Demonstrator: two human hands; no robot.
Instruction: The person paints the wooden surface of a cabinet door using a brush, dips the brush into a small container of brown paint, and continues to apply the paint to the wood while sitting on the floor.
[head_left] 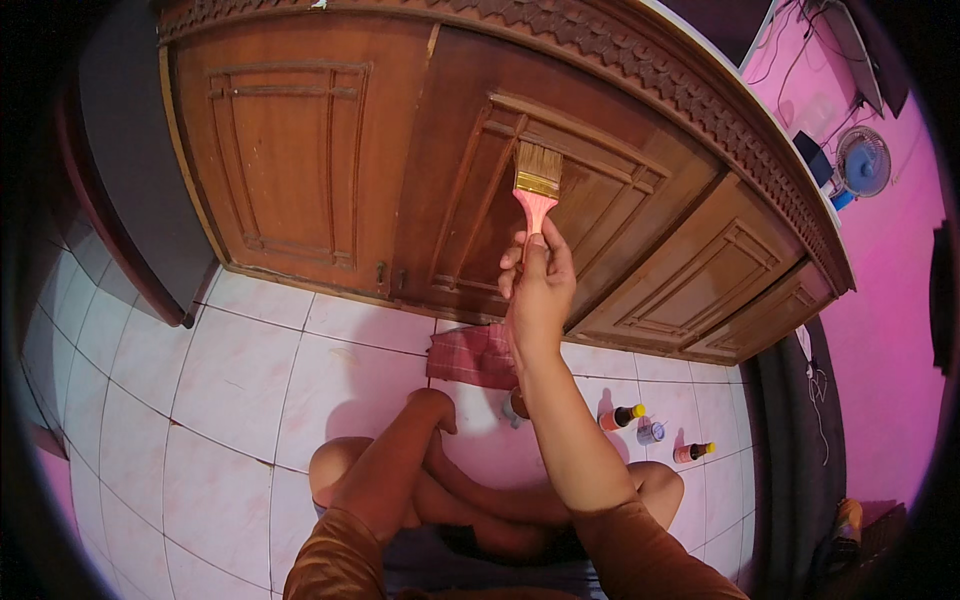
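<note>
Our right hand (538,262), nearer the brown cabinet door (595,215), grips the flat paintbrush (538,182), whose long axis runs away from us, bristles (541,158) beyond the fingertips and before the panel, while our left hand's (433,408) finger spread we cannot tell.

pink-handled brush (538,180), brown cabinet (420,150), red checked cloth (468,356)

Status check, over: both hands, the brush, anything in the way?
Right hand holding brush, bristles up. Left hand lower, grip unclear. Brush in front of cabinet door, contact unclear. Nothing visible between them.
</note>
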